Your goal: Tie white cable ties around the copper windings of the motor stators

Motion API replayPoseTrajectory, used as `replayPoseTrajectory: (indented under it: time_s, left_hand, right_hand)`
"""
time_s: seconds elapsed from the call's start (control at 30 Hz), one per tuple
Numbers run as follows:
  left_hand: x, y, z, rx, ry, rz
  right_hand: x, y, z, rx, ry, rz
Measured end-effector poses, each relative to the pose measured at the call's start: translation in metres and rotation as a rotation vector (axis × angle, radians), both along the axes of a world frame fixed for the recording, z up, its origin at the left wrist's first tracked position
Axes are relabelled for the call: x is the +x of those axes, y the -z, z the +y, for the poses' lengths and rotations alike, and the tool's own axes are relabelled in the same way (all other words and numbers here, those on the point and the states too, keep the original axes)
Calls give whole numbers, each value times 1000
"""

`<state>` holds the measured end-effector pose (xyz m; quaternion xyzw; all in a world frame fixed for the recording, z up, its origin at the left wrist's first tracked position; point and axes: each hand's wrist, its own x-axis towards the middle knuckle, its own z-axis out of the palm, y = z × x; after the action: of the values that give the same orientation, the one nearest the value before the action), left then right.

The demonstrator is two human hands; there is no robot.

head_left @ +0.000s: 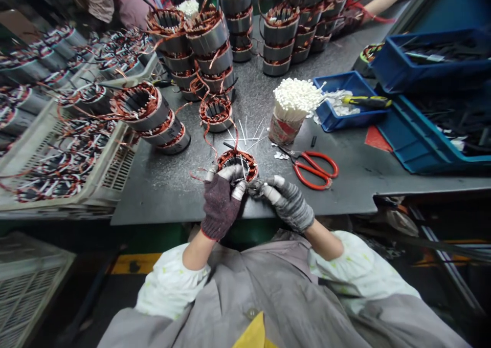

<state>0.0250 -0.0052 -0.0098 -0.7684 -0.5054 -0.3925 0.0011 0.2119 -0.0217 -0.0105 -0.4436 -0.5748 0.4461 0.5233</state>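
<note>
A small motor stator (249, 159) with copper windings rests near the front edge of the bench. My left hand (220, 207), in a dark maroon glove with white-taped fingertips, holds its near-left side, the fingers over the rim. At its near-right side my right hand (289, 204), in a grey glove, has its taped fingers pinched together; what they hold is too small to make out. A thin white strip crosses the stator's opening. Several loose white cable ties (245, 140) lie just behind it. Another stator (216, 113) sits farther back.
Red-handled scissors (317, 172) lie to the right, near a cup (286, 128) packed with white cable ties. Blue bins (425, 146) stand at right, one with a yellow-black screwdriver (366, 101). Stacked stators (210, 41) fill the back; a crate (82, 194) of stators is left.
</note>
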Motion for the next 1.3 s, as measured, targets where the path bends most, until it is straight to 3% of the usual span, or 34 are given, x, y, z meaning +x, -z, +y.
replayPoseTrajectory:
  time_s: [0.07,0.23,0.47,0.8,1.0,1.3]
  left_hand:
    - [3,0,0,-14,-23,-50]
    - [5,-4,2,52,164,-97]
    - [4,-2,2,34,164,-55]
    - [0,-8,0,30,224,33]
    - [-1,-7,2,90,249,-25]
    - [-1,-7,1,17,225,25]
  right_hand:
    - [-8,-1,6,-102,12,71]
    - [-11,-6,4,-214,19,131]
    - [-10,-2,3,-97,127,-47]
    - [-8,1,15,42,108,-254]
    - [2,0,4,0,167,-109]
    - [-2,-2,4,81,172,-200]
